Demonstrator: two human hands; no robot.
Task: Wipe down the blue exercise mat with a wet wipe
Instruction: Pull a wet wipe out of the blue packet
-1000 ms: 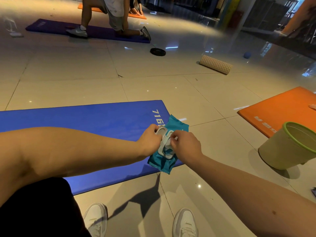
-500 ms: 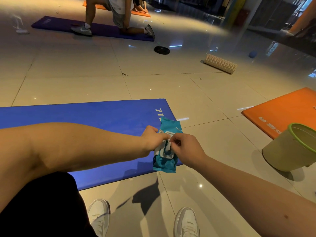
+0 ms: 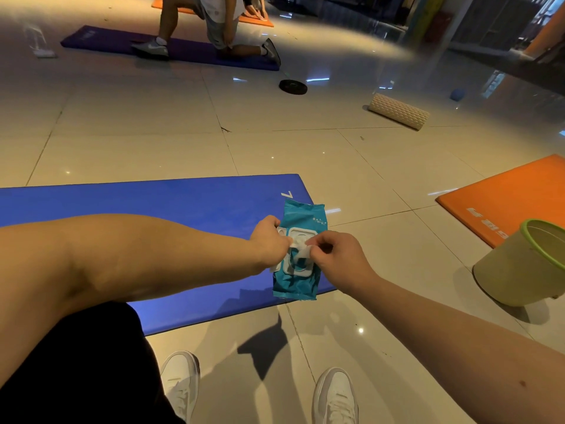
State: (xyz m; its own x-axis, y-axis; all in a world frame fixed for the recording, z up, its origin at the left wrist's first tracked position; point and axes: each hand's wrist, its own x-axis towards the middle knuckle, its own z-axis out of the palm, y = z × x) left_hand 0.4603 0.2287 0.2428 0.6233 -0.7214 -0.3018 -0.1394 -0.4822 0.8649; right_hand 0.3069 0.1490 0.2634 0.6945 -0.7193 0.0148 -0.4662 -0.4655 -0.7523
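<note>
Blue exercise mat (image 3: 153, 209) lies partly behind wipe pack (image 3: 301, 217), green bin (image 3: 519, 270) nearby.

Glossy beige tiled floor (image 3: 128, 139), dark grout lines. Flat on it: blue exercise mat (image 3: 153, 209), its short end toward the right. Well apart to the right lies an orange mat (image 3: 513, 197), also flat, with a pale green bin (image 3: 516, 270) just beside it. Farther back: ribbed foam roller (image 3: 397, 111) on its side, black disc (image 3: 293, 86), small blue ball (image 3: 457, 94), purple mat (image 3: 101, 41) bearing a kneeling person. Two white shoes (image 3: 180, 384) stand on the nearest tiles.
</note>
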